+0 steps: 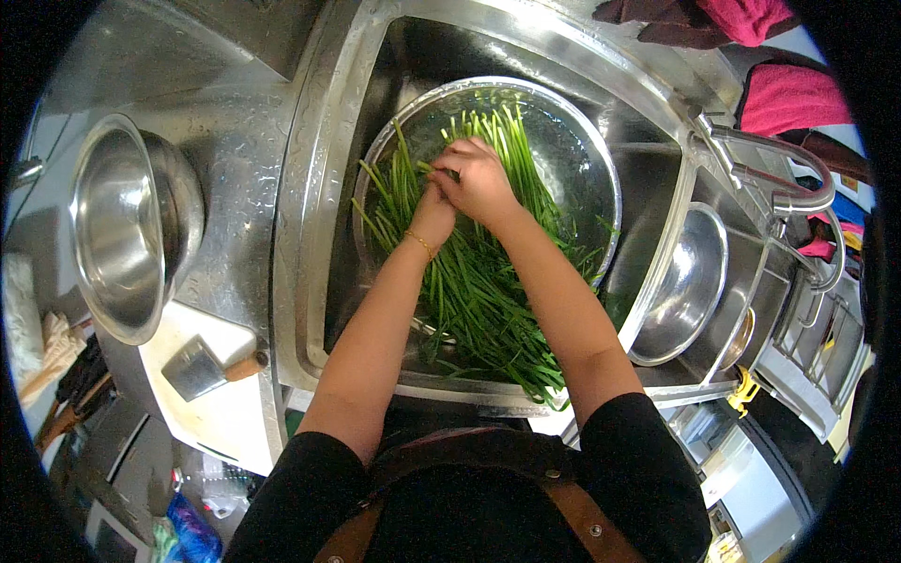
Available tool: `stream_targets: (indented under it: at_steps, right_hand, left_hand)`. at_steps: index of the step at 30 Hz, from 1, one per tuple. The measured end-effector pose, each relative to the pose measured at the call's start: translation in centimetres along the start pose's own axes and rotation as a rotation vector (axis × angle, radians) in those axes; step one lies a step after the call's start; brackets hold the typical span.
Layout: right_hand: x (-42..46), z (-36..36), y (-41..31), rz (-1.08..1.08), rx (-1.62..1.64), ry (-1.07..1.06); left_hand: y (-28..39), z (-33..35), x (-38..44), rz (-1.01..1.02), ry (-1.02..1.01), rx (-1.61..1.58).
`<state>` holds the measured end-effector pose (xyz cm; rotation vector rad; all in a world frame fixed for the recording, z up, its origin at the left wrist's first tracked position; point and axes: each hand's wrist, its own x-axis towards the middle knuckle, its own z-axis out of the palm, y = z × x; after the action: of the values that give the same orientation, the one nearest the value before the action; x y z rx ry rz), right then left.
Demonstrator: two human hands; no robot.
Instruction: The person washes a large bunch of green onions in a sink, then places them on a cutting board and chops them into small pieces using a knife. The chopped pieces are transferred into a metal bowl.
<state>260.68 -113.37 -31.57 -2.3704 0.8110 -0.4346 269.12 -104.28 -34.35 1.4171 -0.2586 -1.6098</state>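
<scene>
A large metal bowl [614, 176] stands in the sink, with clear water in it. Long green garlic chives [464, 295] lie across it, pale cut ends toward the far rim and leaves hanging over the near rim. My right hand [480, 176] is above the chives, its fingertips pinched around a pale stalk end at the left. Just below and touching it is my left hand [435, 211], a thin bracelet [420, 243] at its wrist. The right hand covers most of the left fingers, so their grip cannot be made out. Loose stalks fan out left of both hands.
The steel sink [341, 232] surrounds the bowl. Nested metal bowls [116, 225] stand on the left counter, near a cleaver [200, 369] on a white cutting board [232, 429]. Rightward are a second basin's metal bowl [686, 288] and a curved faucet [795, 200].
</scene>
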Motion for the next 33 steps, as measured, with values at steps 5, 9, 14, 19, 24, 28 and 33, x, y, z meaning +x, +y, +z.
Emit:
stream_targets:
  at_steps: [5, 9, 14, 19, 24, 28, 33]
  right_hand:
    - [-0.5, -3.6, -2.8, 0.074, 0.488, 0.287]
    - [-2.0, -10.9, -6.7, -0.063, 0.809, 0.407]
    - [-3.8, -23.0, -12.5, -0.175, 0.874, 0.649]
    - [-4.8, -24.4, -11.5, 0.518, 0.579, 0.522]
    - [-3.2, -10.6, 3.7, 0.390, 0.318, 0.090]
    - [-3.6, -2.9, 8.2, 0.469, -0.024, -0.008]
    - [-4.6, -5.1, 2.4, 0.137, -0.327, 0.092]
  left_hand:
    - [-4.4, -1.8, 0.7, 0.226, 0.112, 0.202]
    - [-3.3, -1.3, 0.2, 0.224, 0.105, 0.508]
    - [-4.5, -1.2, 2.4, -0.010, 0.213, 0.461]
    - [-0.2, 0.1, 1.2, -0.257, 0.386, -0.287]
    - [1.7, 2.9, 1.1, -0.242, 0.280, -0.246]
    - [-4.8, 2.8, 6.2, -0.291, 0.290, -0.150]
    - [-1.9, 3.2, 4.5, -0.240, 0.229, -0.374]
